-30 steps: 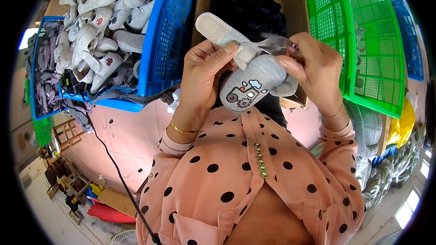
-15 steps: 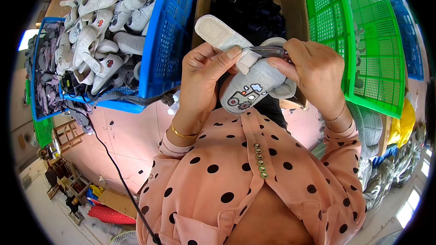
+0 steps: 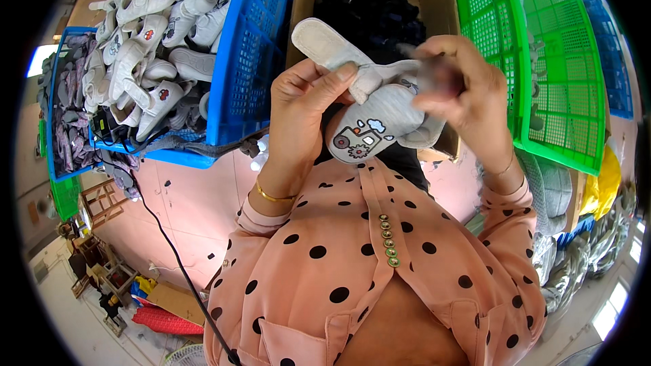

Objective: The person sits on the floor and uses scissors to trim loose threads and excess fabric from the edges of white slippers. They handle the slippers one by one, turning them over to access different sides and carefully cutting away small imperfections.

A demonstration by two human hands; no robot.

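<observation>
A small grey fabric shoe [image 3: 369, 118] with a vehicle-and-cloud picture on its toe hangs in front of my chest. My left hand [image 3: 305, 98] is closed on it, thumb and fingers pinching the fabric by the strap [image 3: 327, 42], which sticks out to the upper left. To the right of the shoe is my right hand [image 3: 471, 88], its fingers curled round small thread snips [image 3: 441, 78]. The snips are smeared by motion; their dark blades point toward the shoe opening. Whether they touch the fabric I cannot tell.
On the left, a blue crate [image 3: 254, 54] is heaped with pale shoes [image 3: 146, 34]. Ahead stands a cardboard box [image 3: 444, 7] with dark material [image 3: 369, 20] inside. Green crates [image 3: 559, 61] rise at the right. A black cable [image 3: 166, 230] runs down the left side.
My right hand has tilted and shifted slightly, drawing the snips' blades back from the strap area. The shoe has turned a little in my left hand, which keeps its pinch.
</observation>
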